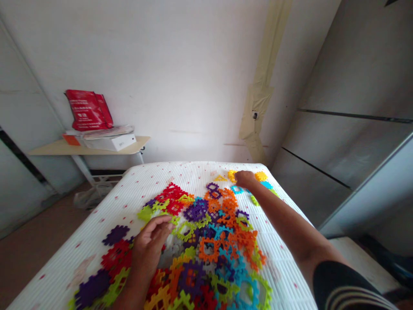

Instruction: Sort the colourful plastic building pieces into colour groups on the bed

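Observation:
Colourful notched plastic pieces lie heaped on a white quilted cover point(148, 174) dotted with red. My left hand point(153, 237) hovers over the left side of the heap, fingers curled with a gap toward the thumb, near a lime green piece point(146, 213). Stretched out to the far right, my right hand point(245, 178) has its fingers closed at a yellow piece point(231, 175); the fingertips are partly hidden. Close to it are a light blue piece point(237, 189) and another yellow piece point(261, 176). An orange square frame point(208, 249) lies mid-heap.
Against the wall at left, a small wooden table point(51, 147) holds a red bag point(87, 110) and a white box point(112, 141). A grey cabinet point(348, 112) stands at right. The wall has a taped socket point(255, 115).

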A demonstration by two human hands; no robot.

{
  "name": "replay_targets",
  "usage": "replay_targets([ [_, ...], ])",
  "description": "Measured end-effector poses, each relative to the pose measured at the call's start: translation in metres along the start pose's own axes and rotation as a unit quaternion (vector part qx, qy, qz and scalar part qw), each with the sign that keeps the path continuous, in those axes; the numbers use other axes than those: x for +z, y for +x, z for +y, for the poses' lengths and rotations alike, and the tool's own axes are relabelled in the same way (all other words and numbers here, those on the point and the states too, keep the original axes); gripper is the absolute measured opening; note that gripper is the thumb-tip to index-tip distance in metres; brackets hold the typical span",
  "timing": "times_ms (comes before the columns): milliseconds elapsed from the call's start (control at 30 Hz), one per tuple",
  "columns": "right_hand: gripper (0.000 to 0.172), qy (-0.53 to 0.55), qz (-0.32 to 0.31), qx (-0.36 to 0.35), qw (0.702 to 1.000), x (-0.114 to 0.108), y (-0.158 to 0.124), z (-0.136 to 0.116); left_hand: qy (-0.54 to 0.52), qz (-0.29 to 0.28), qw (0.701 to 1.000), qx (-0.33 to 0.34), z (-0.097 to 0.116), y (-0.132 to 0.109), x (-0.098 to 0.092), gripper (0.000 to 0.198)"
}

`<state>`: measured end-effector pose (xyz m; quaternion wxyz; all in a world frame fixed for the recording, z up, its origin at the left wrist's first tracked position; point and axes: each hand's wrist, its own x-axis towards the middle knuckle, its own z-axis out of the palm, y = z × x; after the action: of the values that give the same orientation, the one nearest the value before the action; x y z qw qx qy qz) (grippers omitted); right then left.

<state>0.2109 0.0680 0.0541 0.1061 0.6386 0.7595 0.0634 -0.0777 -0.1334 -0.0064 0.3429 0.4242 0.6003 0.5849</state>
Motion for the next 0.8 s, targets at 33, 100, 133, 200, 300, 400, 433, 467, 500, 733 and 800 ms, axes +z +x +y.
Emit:
replay_targets([
  [33, 0.03, 0.001, 0.005, 0.004, 1.0, -0.001, 0.0, 0.0, -0.002, 0.0, 1.0, 0.001, 0.0, 0.0, 0.0, 0.043],
  [100, 0.031, 0.007, 0.02, 0.018, 1.0, -0.003, 0.0, 0.001, -0.007, -0.001, 1.0, 0.001, 0.0, 0.0, 0.0, 0.043],
  [133, 0.032, 0.011, 0.029, 0.025, 0.999, -0.005, 0.0, 0.002, -0.009, -0.002, 1.0, 0.001, 0.0, 0.0, 0.0, 0.043],
  [200, 0.033, 0.024, 0.047, 0.035, 0.998, -0.008, 0.001, 0.005, -0.012, -0.003, 1.0, 0.0, 0.0, 0.0, 0.0, 0.043],
  [300, 0.033, 0.057, 0.059, 0.026, 0.996, -0.013, 0.0, 0.01, -0.018, -0.001, 1.0, 0.0, 0.0, 0.001, 0.0, 0.044],
  [400, 0.028, 0.09, 0.048, -0.008, 0.995, -0.015, -0.007, 0.012, -0.022, -0.001, 1.0, -0.004, -0.001, 0.001, 0.0, 0.044],
  [433, 0.028, 0.097, 0.046, -0.017, 0.994, -0.015, -0.012, 0.012, -0.023, -0.002, 1.0, -0.006, -0.001, 0.001, 0.0, 0.044],
  [467, 0.028, 0.1, 0.051, -0.021, 0.993, -0.014, -0.018, 0.012, -0.025, -0.003, 1.0, -0.007, -0.001, 0.001, 0.0, 0.044],
  [500, 0.028, 0.1, 0.061, -0.024, 0.993, -0.012, -0.025, 0.012, -0.027, -0.004, 1.0, -0.008, -0.001, 0.001, 0.0, 0.044],
  [733, 0.03, 0.094, 0.104, -0.089, 0.986, 0.023, -0.092, 0.011, -0.041, -0.004, 0.999, -0.013, -0.001, 0.0, 0.002, 0.048],
  [800, 0.028, 0.116, 0.076, -0.115, 0.984, 0.032, -0.105, 0.017, -0.043, -0.005, 0.999, -0.017, -0.001, 0.0, 0.002, 0.048],
])
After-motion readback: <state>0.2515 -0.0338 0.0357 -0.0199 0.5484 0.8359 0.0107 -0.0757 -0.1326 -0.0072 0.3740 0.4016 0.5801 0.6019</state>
